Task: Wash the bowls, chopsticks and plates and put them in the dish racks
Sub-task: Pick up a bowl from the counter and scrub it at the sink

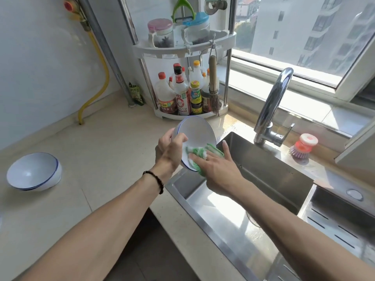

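Note:
My left hand [169, 152] grips a white bowl with a blue rim [195, 134] by its edge, tilted so the inside faces me, above the left end of the steel sink [263, 165]. My right hand [219, 169] presses a green and white soapy sponge cloth [199, 154] against the bowl's lower inside with straight fingers. Two more white blue-rimmed bowls, stacked [34, 172], lean on the counter at the far left. No chopsticks or plates show.
A chrome faucet [273, 106] stands behind the sink, with a red-topped dish brush [303, 148] to its right. A corner shelf of sauce bottles [183, 94] stands behind the bowl. A perforated steel drain tray [336, 224] sits at the right. Beige counter [101, 151] spreads left.

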The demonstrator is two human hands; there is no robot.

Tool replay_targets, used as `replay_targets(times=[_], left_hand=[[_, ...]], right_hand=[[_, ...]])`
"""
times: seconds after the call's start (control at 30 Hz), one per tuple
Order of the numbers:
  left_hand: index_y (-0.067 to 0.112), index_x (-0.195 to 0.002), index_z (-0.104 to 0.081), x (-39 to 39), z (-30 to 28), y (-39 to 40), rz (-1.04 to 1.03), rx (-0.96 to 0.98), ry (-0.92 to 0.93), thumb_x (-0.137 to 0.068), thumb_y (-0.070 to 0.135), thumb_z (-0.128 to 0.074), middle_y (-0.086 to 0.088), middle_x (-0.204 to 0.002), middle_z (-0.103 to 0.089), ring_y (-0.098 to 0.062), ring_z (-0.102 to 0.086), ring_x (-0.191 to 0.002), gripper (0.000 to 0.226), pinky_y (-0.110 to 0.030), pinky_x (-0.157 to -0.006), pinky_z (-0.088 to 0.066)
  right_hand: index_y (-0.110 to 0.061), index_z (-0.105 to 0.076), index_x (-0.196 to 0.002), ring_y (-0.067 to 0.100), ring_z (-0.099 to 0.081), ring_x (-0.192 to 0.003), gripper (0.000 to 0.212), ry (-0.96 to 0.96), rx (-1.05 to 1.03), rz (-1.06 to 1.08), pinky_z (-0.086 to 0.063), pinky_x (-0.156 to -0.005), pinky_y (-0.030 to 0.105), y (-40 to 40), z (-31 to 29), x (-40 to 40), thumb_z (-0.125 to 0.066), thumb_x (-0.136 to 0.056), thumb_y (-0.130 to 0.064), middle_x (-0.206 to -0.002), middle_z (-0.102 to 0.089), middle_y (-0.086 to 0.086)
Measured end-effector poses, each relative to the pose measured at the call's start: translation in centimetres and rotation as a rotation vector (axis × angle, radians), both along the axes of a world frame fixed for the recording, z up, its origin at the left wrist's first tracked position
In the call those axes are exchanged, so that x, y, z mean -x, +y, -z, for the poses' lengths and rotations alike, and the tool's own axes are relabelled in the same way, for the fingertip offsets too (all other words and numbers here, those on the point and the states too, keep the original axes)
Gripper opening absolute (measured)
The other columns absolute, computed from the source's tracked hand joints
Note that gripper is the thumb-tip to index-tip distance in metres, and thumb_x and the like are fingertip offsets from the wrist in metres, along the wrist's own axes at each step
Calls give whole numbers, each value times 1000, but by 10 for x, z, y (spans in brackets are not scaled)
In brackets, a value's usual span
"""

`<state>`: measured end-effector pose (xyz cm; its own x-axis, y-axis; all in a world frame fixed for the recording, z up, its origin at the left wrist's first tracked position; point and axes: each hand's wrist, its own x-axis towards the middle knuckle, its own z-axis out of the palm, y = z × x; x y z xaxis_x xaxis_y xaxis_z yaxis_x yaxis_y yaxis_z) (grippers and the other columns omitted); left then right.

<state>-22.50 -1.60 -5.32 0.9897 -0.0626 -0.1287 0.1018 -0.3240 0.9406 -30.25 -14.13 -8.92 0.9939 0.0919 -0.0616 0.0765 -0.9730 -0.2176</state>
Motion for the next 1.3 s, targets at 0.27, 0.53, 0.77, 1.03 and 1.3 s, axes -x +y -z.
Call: replay_targets(times=[0.27, 0.53, 0.77, 1.03, 1.3], left_hand=[[24, -72, -58, -7, -16, 11, 151, -63, 126, -75, 36, -56, -3, -76, -55, -24, -51, -67, 12, -28, -55, -41], [20, -119, -55, 13, 3, -9, 74, 288, 246, -76, 26, -65, -12, -115, -65, -32, -68, -97, 44, -43, -76, -61], [28, -79, -63, 4, 1, 1, 56, 26, -3, -71, 36, -50, 0, -87, -69, -25, -64, -86, 18, -40, -71, -52], [17, -74, -58, -1, 5, 3, 36, -10, 7, -68, 37, -49, 1, -73, -59, -24, -52, -74, 23, -38, -67, -39], [6, -77, -54, -2, 2, 7, 40, 2, 52, -60, 42, -52, -11, -77, -57, -29, -53, -75, 40, -41, -66, -44]], right_hand=[[-33, -39, -151, 27, -41, -143, 67, -146, -63, -147, 7, -120, 63, -11, 7, 10, -52, -91, -5, -143, -57, -3], [-16, -68, -80, 24, -63, -55, 26, -556, -188, 113, -44, -103, 63, 12, 1, -2, -76, -61, 1, -53, -59, 2], [-36, -11, -159, 18, -2, -155, 83, 3, 123, -109, 24, -111, 64, -21, -3, 4, -51, -91, -9, -160, -35, -6], [-34, -7, -159, 22, -24, -150, 89, 135, -36, -151, 22, -115, 62, -5, -8, -1, -56, -88, -10, -147, -49, 6], [-38, -17, -157, 26, -41, -140, 82, 100, -239, -110, 15, -120, 54, 11, -7, 3, -48, -91, -2, -137, -59, 7]])
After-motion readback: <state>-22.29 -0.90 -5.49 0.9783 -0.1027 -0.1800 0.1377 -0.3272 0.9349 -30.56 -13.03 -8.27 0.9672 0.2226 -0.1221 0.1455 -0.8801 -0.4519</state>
